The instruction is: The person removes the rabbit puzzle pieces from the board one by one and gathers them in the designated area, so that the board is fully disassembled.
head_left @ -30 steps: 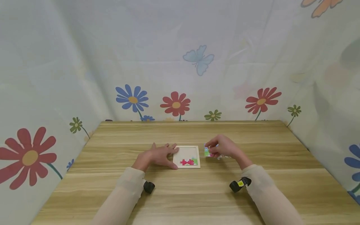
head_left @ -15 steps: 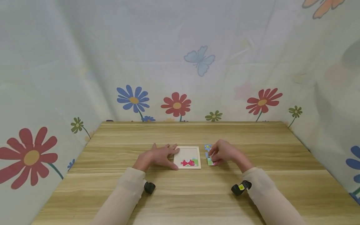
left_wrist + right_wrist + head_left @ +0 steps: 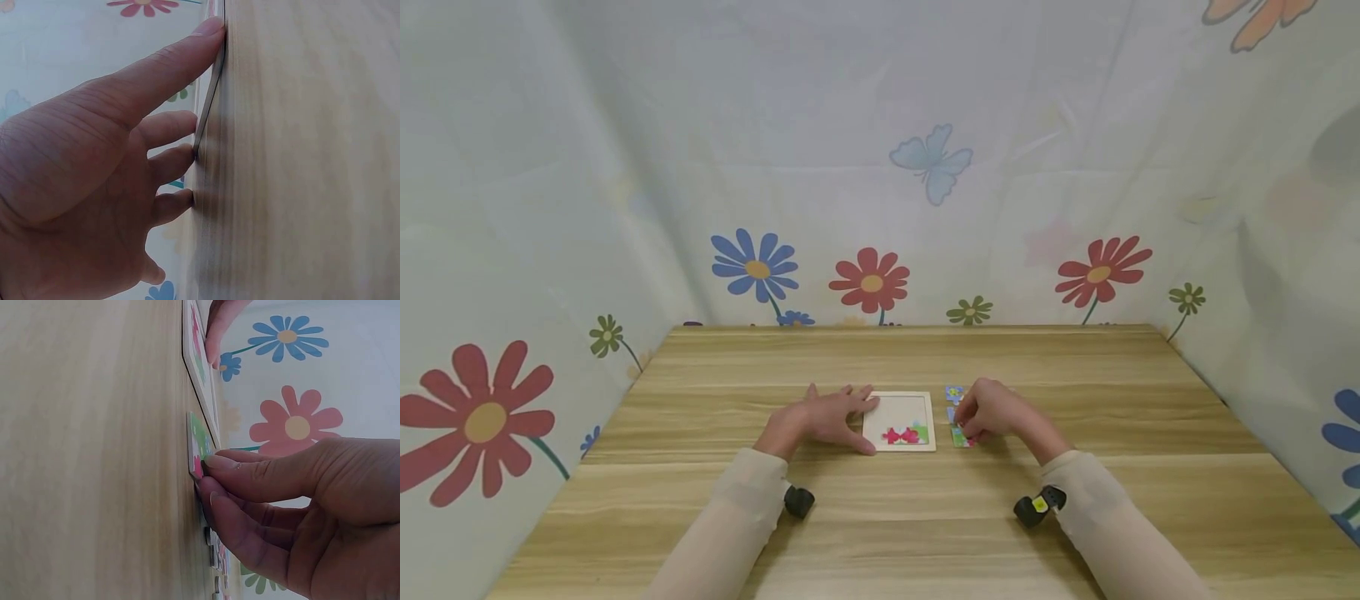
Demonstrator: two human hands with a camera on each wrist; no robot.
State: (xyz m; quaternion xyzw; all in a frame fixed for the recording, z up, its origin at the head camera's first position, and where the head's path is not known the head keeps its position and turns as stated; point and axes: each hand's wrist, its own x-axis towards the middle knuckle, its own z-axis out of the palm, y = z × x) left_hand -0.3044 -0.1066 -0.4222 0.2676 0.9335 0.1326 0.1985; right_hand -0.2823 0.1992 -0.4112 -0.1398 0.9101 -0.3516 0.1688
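Observation:
A square puzzle tray [image 3: 933, 421] with a pale rim lies flat on the table, with a few pink and green pieces fitted along its bottom right. My left hand [image 3: 829, 416] rests on the tray's left edge, fingers spread and thumb at the lower corner; the left wrist view shows the fingertips touching that edge. To the right of the tray, my right hand [image 3: 995, 411] pinches a green and pink puzzle piece [image 3: 199, 440] between thumb and forefinger, low at the table. A blue puzzle piece [image 3: 954, 392] lies just beyond that hand.
Several more loose puzzle pieces [image 3: 217, 553] lie behind the right fingers, partly hidden. The wooden table [image 3: 880, 525] ends at a flower-printed cloth [image 3: 820, 183] at the back and sides. Black cameras [image 3: 799, 502] sit at both wrists.
My right hand has moved slightly toward me with the green and pink puzzle piece, lowering it beside the tray and uncovering the blue piece. The left hand stays on the tray.

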